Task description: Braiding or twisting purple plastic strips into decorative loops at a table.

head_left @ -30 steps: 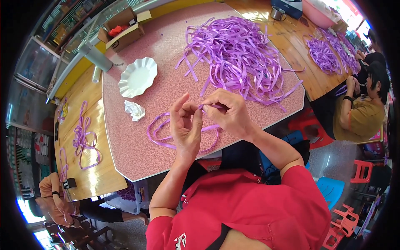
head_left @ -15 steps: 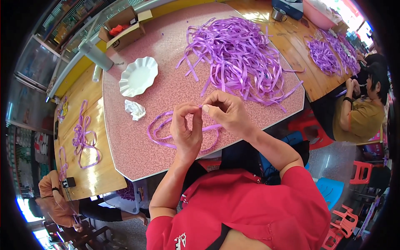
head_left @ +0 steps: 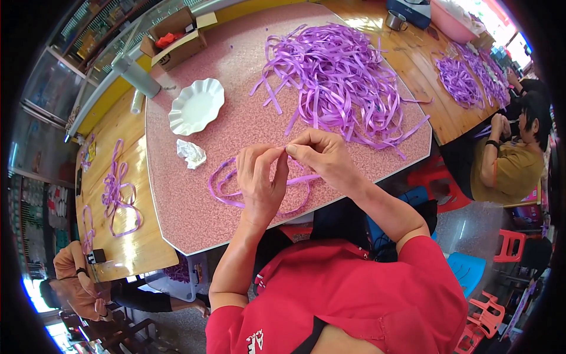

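Note:
My left hand (head_left: 259, 177) and my right hand (head_left: 321, 156) meet fingertip to fingertip above the near part of the pink speckled table (head_left: 194, 230). Both are closed in a pinch on a purple ribbon (head_left: 239, 205); only a sliver of it shows between the fingertips. The rest of this ribbon lies in loose loops on the table beneath my hands, partly hidden by my left hand. Just beyond my right hand spreads a large tangled heap of purple ribbons (head_left: 336, 82).
A white scalloped dish (head_left: 196, 106) and a crumpled white tissue (head_left: 191, 153) lie left of my hands. Farther back stand a grey-green tumbler (head_left: 140, 79) and an open cardboard box (head_left: 177, 50). Co-workers sit at the left (head_left: 76, 277) and right (head_left: 510, 159). More ribbons (head_left: 121, 192) rest on the left wooden table.
My left hand's fingers have drawn closer together and turned slightly at the pinch. My right hand has shifted only a little. The co-worker at the left has moved their hands.

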### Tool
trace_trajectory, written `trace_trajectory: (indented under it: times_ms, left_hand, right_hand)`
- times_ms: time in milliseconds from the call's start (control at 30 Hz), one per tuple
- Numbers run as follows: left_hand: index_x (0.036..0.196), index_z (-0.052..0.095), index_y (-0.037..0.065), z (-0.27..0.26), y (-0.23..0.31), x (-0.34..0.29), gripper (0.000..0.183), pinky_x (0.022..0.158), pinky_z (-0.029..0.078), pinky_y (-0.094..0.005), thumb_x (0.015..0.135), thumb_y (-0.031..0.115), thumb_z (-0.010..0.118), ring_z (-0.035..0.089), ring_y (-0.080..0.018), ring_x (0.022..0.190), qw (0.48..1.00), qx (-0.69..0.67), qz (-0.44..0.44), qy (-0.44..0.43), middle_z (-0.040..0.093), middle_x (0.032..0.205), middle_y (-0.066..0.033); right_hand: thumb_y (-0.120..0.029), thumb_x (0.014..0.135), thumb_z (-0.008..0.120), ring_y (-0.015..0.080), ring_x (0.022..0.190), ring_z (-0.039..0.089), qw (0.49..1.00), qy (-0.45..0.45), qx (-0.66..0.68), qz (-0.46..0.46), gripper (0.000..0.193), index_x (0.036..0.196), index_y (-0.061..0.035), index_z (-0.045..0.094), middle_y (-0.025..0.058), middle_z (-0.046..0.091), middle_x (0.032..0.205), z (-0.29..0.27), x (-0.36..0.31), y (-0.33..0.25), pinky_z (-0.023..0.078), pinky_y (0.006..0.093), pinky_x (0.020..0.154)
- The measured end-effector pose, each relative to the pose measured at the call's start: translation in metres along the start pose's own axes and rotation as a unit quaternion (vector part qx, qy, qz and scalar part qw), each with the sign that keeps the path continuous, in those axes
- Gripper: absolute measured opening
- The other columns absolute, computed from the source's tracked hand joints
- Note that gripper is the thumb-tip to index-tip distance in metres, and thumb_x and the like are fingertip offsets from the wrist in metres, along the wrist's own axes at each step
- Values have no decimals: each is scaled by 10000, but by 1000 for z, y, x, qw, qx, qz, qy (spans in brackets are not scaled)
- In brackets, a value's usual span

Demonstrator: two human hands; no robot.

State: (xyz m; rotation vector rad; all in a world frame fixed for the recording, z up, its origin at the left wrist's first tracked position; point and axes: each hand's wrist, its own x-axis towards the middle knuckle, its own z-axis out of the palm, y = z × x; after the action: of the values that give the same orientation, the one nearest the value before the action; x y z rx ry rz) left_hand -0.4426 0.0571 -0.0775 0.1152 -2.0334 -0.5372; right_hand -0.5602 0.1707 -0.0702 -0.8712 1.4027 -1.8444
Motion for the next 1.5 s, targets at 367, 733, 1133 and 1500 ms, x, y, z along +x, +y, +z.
trace_trajectory:
  times_ms: [367, 733, 1133, 1500]
  left_hand:
    - [1055, 575, 44, 5, 6, -15, 159, 787, 444, -233, 933, -42, 630, 551, -83, 909, 858, -408, -306, 54, 607, 1026, -47]
    - [1041, 559, 43, 4, 5, -14, 110, 770, 434, -225, 956, 3, 617, 531, -70, 887, 827, -463, -319, 26, 599, 1047, -47]
    - [1107, 594, 9, 2, 7, -12, 191, 833, 470, -286, 923, -17, 636, 581, -150, 955, 889, -362, -279, -1, 615, 1045, -82]
    - [1015, 659, 32, 0, 2, -8, 243, 767, 498, -338, 810, -78, 729, 630, -255, 881, 986, -131, -105, -12, 641, 967, -121]
  right_hand:
    - [-117, 952, 655, -1, 611, 481, 995, -46, 23, 80, 116, 1014, -28, 694, -50, 586, 760, -3, 0, -16, 361, 187, 514]
    - [-42, 871, 728, 28, 701, 496, 965, -31, -234, -116, 134, 1004, -28, 733, -23, 574, 820, -4, -2, -24, 377, 207, 574]
    - [-122, 902, 737, 10, 657, 448, 976, -29, -211, -41, 128, 986, -28, 765, -50, 576, 762, -12, -2, -30, 332, 214, 543]
    - [-97, 896, 729, 37, 716, 523, 960, -67, -255, -94, 169, 1045, -20, 746, -2, 614, 839, -17, -1, -30, 395, 212, 578]
